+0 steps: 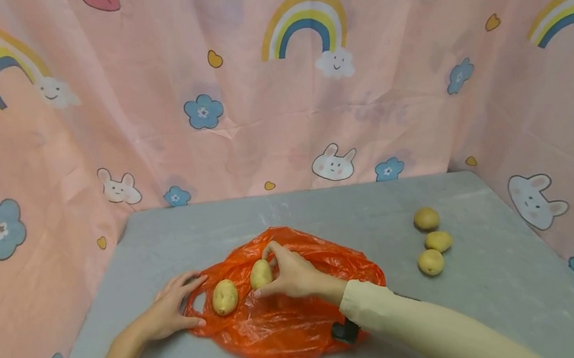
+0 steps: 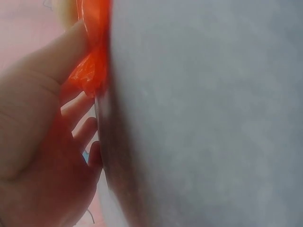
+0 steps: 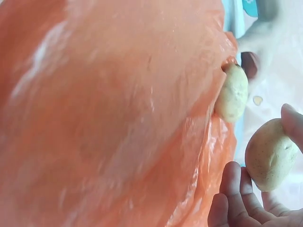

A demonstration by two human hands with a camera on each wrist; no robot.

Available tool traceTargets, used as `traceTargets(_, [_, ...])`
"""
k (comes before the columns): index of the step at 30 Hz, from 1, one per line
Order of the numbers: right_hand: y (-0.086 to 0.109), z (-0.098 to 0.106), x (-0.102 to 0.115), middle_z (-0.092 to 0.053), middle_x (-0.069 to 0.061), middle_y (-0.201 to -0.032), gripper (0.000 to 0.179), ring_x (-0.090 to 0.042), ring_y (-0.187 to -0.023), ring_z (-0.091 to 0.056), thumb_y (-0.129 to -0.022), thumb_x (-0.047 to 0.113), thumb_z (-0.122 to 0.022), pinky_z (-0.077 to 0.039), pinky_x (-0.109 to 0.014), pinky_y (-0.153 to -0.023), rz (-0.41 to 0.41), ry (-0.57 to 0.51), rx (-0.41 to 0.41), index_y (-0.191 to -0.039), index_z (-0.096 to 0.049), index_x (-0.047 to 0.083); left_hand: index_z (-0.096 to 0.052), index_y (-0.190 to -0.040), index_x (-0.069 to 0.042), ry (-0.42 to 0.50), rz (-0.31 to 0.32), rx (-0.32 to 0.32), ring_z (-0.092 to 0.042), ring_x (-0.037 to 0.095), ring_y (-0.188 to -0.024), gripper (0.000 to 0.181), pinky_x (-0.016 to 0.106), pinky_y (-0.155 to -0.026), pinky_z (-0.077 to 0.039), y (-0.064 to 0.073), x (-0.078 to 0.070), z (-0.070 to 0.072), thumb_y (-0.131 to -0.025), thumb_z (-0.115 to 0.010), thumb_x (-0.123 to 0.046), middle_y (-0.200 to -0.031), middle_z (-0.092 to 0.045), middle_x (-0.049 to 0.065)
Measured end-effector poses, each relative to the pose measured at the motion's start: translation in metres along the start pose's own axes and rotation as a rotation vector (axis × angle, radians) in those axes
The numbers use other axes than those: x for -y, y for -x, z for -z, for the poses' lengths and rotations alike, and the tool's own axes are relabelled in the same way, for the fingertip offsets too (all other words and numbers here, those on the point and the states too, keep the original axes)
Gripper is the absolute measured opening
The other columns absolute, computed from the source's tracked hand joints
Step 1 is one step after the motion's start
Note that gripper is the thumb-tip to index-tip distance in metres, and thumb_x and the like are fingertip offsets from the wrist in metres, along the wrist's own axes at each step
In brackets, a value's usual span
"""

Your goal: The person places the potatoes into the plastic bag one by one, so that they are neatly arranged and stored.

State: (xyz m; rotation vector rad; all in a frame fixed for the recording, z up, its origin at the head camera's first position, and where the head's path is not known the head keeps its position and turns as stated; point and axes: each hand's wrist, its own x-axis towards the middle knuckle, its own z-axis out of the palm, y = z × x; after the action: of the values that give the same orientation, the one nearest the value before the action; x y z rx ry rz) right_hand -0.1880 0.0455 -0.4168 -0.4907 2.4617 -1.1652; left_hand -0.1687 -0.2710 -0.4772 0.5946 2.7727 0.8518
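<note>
— Tabletop (image 1: 496, 302)?
— Grey; far edge and both far corners visible, near edge cut off.
— Bag?
— Orange bag (image 1: 279, 332), plastic, crumpled, one; slightly nearer the tabletop's left edge than its right. Partly covered by the right hand and sleeve (image 1: 423, 323); mouth hard to make out.
— Right hand (image 1: 294, 272)?
— Thumb and fingers closed round one held potato (image 1: 260, 274), over the bag. Its right side is hidden by the hand; whether it touches the film, cannot tell.
— Left hand (image 1: 174, 312)?
— Thumb and fingers spread wide, gripless, against the bag's side facing the left edge. Thumb tip unclear against the film in the left wrist view.
— Remaining potatoes?
— Loose potato (image 1: 225, 297), one, on the bag beside its left loop. Three potatoes (image 1: 439, 241), in a short uneven column toward the right edge.
</note>
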Motion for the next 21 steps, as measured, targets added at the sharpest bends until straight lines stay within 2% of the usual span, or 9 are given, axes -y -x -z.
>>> traceTargets(11, [-0.009,-0.019,0.008,-0.059,-0.003,-0.102,0.058,-0.018,-0.076,-0.056,-0.077,0.033,-0.089,-0.046,-0.030,-0.066,-0.040,0.058,0.044,-0.114,-0.047,0.018,-0.048,-0.151,-0.010,-0.006,-0.005,0.004,-0.029,0.052,-0.143,0.089,0.080,-0.105,-0.023,0.001,-0.002,0.003,-0.078,-0.085,-0.042,-0.158,-0.036,0.023])
traceTargets(18, [-0.015,-0.026,0.011,-0.059,-0.004,-0.091,0.053,-0.017,-0.074,-0.053,-0.079,0.025,-0.088,-0.043,-0.029,-0.066,-0.036,-0.007,0.101,-0.110,-0.046,0.015,-0.048,-0.151,-0.010,0.001,-0.012,-0.010,-0.028,0.052,-0.144,0.089,0.079,-0.105,-0.022,0.002,-0.002,0.002,-0.077,-0.086,-0.041,-0.158,-0.036,0.023])
traceTargets(21, [-0.015,-0.029,0.011,-0.057,-0.004,-0.087,0.053,-0.016,-0.072,-0.051,-0.079,0.023,-0.088,-0.042,-0.028,-0.064,-0.051,-0.002,0.102,-0.109,-0.046,0.015,-0.048,-0.151,-0.010,-0.006,-0.003,0.001,-0.028,0.052,-0.144,0.089,0.079,-0.105,-0.023,0.002,-0.002,0.002,-0.077,-0.085,-0.043,-0.158,-0.036,0.022])
